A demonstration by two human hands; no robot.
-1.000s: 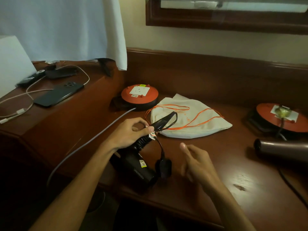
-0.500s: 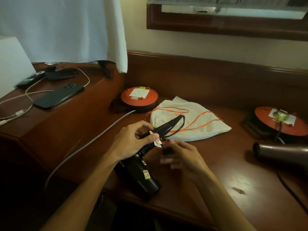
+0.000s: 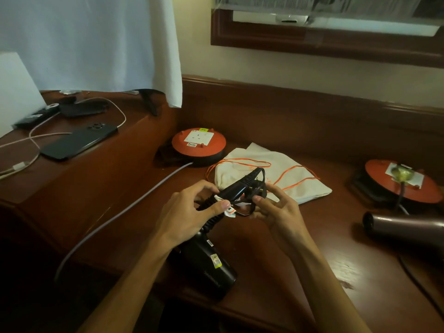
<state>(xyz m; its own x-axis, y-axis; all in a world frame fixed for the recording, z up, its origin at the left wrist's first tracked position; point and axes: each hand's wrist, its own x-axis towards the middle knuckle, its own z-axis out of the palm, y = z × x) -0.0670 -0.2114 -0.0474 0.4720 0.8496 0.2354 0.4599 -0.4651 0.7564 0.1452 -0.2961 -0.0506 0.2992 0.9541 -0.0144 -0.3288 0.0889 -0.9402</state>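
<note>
Plug and cord had changed most. A second before, the black mains plug (image 3: 258,189) dangled under the handle and our right hand (image 3: 276,210) hung free; now its thumb and fingertips pinched the plug, lifted beside the handle's tip. Our left hand (image 3: 189,212) stayed wrapped round the ribbed handle of the black plastic hair dryer (image 3: 209,265), whose barrel pointed to six o'clock over the near edge of the dark wooden desk (image 3: 312,272). We judged the cord was being gathered for the white cloth drawstring bag (image 3: 288,179) at one o'clock. The thin black cord (image 3: 263,175) vanished behind our fingers, the plug's pins were unclear, and the frame cut off the brown hair dryer (image 3: 408,230) at three o'clock.
</note>
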